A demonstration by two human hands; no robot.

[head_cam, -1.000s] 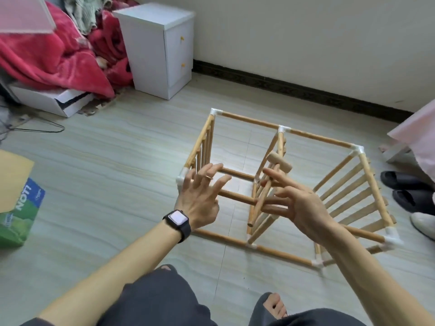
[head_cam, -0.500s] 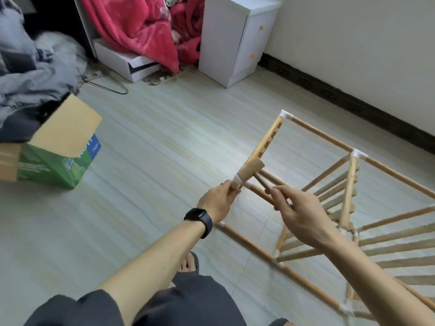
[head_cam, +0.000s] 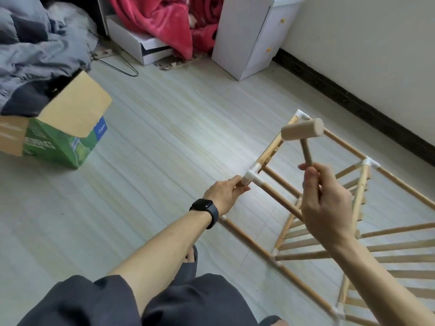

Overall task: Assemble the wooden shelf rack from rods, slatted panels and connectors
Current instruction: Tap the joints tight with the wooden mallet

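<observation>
My own lap fills the bottom edge in dark trousers [head_cam: 193, 302], and a foot at the lower right is cut off by the frame. My left hand [head_cam: 224, 195], with a black watch [head_cam: 205, 208] on its wrist, grips the near corner of the rack [head_cam: 280, 198], fingers curled round the stub just beside a white connector [head_cam: 253, 177]; I cannot tell exactly what sits under the fingertips. My right hand [head_cam: 327, 208] is closed round the handle of a wooden mallet [head_cam: 302, 132], hiding the lower handle, with the head raised above that corner and not touching it.

The rack lies on its side on the pale floor [head_cam: 164, 149], ahead and to my right. Its light wooden rods meet at white connectors, and the slats [head_cam: 400, 229] run off the right edge, so its far end is out of sight.

Further left stands a green cardboard box [head_cam: 70, 147] with 1 brown flap up; the flap and grey clothing [head_cam: 30, 50] draped over it hide the contents. Beyond lie a wire hanger [head_cam: 117, 64], a white open-fronted box [head_cam: 138, 45] under a red blanket [head_cam: 160, 22], and a white cabinet [head_cam: 242, 36] with 2 yellow knobs against the wall.
</observation>
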